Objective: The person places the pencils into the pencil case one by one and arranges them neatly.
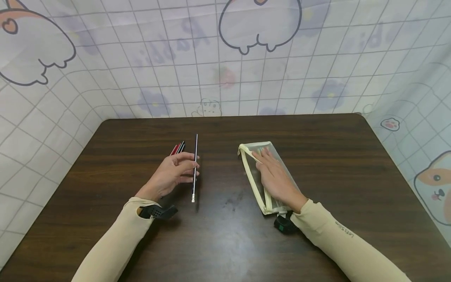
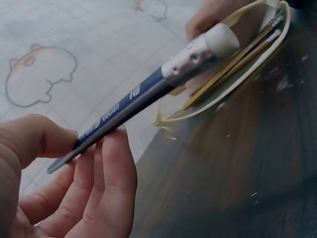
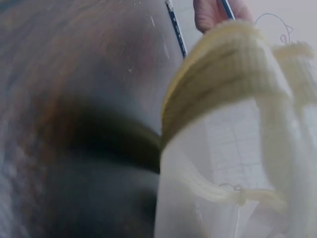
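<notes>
My left hand (image 1: 174,172) pinches a dark blue pencil (image 1: 195,168) between thumb and fingertips. In the left wrist view its white eraser end (image 2: 221,41) with a silver ferrule points up and away from the hand. My right hand (image 1: 276,176) lies with extended fingers on a translucent pencil pouch (image 1: 251,176) with pale yellow edging. The pouch gapes on its left side, and yellow pencils (image 2: 237,64) show inside it in the left wrist view. The pouch's yellow edge (image 3: 218,74) fills much of the right wrist view, where the right fingers are hidden.
Several red and dark pencils or pens (image 1: 178,147) lie just beyond the left hand, partly covered by it. Everything rests on a dark wood table (image 1: 218,243). A white gridded cloth (image 1: 197,70) with cartoon prints hangs behind and at the sides.
</notes>
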{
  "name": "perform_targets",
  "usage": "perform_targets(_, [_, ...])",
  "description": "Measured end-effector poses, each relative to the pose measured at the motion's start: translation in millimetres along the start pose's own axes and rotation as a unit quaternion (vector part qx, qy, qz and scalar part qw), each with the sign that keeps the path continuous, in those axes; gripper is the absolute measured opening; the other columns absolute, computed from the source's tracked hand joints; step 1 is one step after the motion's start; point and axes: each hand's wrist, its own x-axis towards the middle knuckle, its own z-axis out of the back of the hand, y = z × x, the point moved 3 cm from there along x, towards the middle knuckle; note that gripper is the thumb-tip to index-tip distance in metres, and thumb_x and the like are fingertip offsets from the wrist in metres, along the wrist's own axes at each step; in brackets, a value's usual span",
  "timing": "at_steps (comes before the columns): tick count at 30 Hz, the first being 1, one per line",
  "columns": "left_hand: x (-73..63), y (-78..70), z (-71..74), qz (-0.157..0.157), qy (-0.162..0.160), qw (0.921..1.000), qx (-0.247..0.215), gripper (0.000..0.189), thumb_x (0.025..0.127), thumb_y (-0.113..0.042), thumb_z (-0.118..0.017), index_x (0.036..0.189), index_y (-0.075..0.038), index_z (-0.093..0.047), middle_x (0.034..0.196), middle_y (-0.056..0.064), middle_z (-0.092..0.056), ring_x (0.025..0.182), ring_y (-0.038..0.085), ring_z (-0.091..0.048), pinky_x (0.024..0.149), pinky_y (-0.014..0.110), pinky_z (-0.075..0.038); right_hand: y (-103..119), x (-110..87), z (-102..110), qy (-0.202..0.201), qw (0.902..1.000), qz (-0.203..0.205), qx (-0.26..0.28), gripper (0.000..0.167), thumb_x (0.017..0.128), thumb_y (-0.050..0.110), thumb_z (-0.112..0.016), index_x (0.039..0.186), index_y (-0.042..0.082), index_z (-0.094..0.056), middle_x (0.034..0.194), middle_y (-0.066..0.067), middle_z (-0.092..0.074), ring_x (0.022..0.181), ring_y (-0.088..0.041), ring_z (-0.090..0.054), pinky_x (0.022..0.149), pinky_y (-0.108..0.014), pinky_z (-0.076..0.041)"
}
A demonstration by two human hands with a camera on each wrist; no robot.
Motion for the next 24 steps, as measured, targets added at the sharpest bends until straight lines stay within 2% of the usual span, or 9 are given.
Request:
perform_targets(8, [1.3,-1.4,-16.1,-0.013,0.009,0.9997,-0.019,0.042,0.099,-0.009,-0.066,0.135,0.006,-0.05,0.103,0.004,-0.072,0.089,0.013,-0.073,0.078,0.03,-0.066,2.5,-2.3,3.2,0.0,0.9999,-0.012,0.003,0.053,0.113,0.036,-0.024,0.163,0.019,-0.032,0.174,-0.013,-0.016,0.164,-0.033,-0.007,0.134,-0.058,-0.012])
perform_targets(16, [8.2,-0.7,-38.5,-0.004,0.02,0.9992,-0.033,0.034,0.099,-0.01,-0.065,0.129,0.002,-0.053,0.103,0.002,-0.071,0.091,0.015,-0.072,0.077,0.032,-0.066,4.0,-3.8,2.9,0.0,0.9995,-0.017,0.027,0.054,0.113,0.039,-0.022,0.164,0.02,-0.031,0.175,-0.008,-0.015,0.165,-0.028,-0.007,0.135,-0.056,-0.012])
perform_targets(24, [16.8,4.6,-65.0,0.008,0.015,0.9977,-0.066,0.026,0.098,-0.01,-0.066,0.121,-0.004,-0.055,0.102,0.002,-0.069,0.087,0.016,-0.069,0.079,0.035,-0.067,4.6,-1.2,-0.7,-0.001,0.9997,-0.004,0.023,0.053,0.114,0.033,-0.022,0.163,0.015,-0.032,0.174,-0.013,-0.018,0.165,-0.029,-0.007,0.135,-0.058,-0.007])
